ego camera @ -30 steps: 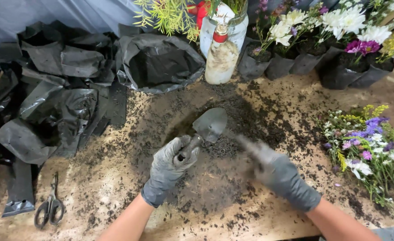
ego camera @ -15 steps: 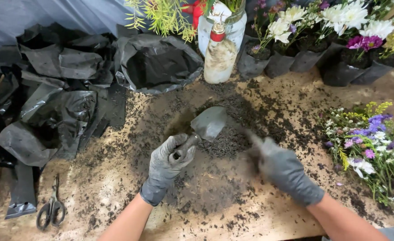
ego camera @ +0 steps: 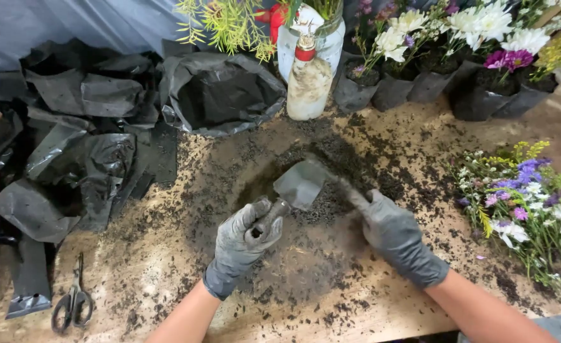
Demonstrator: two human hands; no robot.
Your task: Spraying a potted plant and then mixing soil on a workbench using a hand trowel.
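A gloved left hand (ego camera: 245, 238) is clenched around the handle of a small metal trowel (ego camera: 296, 187), whose blade lies tilted over the heap of dark soil (ego camera: 331, 171) at the middle of the bench (ego camera: 166, 267), apparently angled so the blade can bite into the pile. The right hand (ego camera: 391, 232), also in a grey glove, holds nothing: its fingers (ego camera: 356, 198) are stretched forward and pressed onto the soil just beside the blade, seemingly to herd loose earth toward it. Soil crumbs are scattered widely over the wooden surface around both hands. Directly beyond the heap stands a soil-smeared plastic bottle (ego camera: 309, 79) with a red collar, and left of it an open black plastic grow bag (ego camera: 220, 95) sits with its mouth facing up. More empty black bags (ego camera: 77, 146) lie crumpled at the far left, with a pair of scissors (ego camera: 72, 303) near the bench's front edge. Potted flowers in black bags (ego camera: 458, 70) line the back right, while a loose bunch of purple, white and yellow cut flowers (ego camera: 525, 197) rests at the right, well apart from the digging.
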